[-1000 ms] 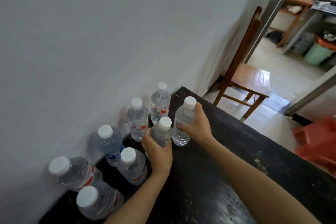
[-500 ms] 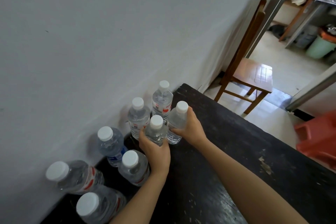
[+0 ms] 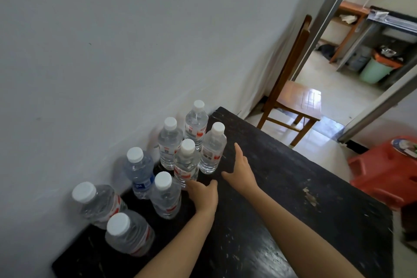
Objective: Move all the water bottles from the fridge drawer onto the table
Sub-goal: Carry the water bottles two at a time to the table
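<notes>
At lower centre, over the worn black wooden table (image 3: 282, 221), the left hand (image 3: 204, 196) and right hand (image 3: 240, 172) were spread open, holding nothing. Just beyond, eight clear plastic water bottles with white caps (image 3: 187, 162) stood on the table along the white wall (image 3: 135, 52), left of centre.
</notes>
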Demonstrator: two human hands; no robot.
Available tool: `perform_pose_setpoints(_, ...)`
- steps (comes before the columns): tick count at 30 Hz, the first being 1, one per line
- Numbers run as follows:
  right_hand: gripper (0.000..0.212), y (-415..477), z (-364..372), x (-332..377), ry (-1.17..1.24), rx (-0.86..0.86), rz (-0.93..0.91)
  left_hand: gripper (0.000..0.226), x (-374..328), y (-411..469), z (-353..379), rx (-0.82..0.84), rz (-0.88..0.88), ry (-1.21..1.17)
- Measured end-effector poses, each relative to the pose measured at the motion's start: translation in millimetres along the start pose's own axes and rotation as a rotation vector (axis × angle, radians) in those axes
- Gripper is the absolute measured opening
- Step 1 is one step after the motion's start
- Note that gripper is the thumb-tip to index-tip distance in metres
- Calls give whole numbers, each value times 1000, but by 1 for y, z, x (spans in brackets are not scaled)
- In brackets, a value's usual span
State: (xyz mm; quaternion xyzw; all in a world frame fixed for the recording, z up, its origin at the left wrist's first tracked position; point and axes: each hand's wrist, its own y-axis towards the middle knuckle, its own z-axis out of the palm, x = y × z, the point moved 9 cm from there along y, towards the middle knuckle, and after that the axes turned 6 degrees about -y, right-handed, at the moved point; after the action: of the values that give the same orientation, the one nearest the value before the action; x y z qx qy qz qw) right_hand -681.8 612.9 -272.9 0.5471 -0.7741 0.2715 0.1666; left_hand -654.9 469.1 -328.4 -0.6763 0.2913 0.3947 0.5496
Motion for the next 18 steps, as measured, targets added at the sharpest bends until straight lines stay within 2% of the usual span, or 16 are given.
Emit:
perform_pose_setpoints(3,92,-24,-10,-16,-56,-1,27,76,6,-19,11,184,-70,93)
perform_pose_setpoints(6,87,-44,-20,-30,-95,-20,55,75,2,-27,10,299,-30,245)
perform_pose_setpoints(14,58,-111,-27,-47,-320,24,22,70,-14,-72,-17,391,209,668)
perform_pose_setpoints(18,55,-135,-22,-50,-421,48,8,72,-4,-96,-30,429,333,858)
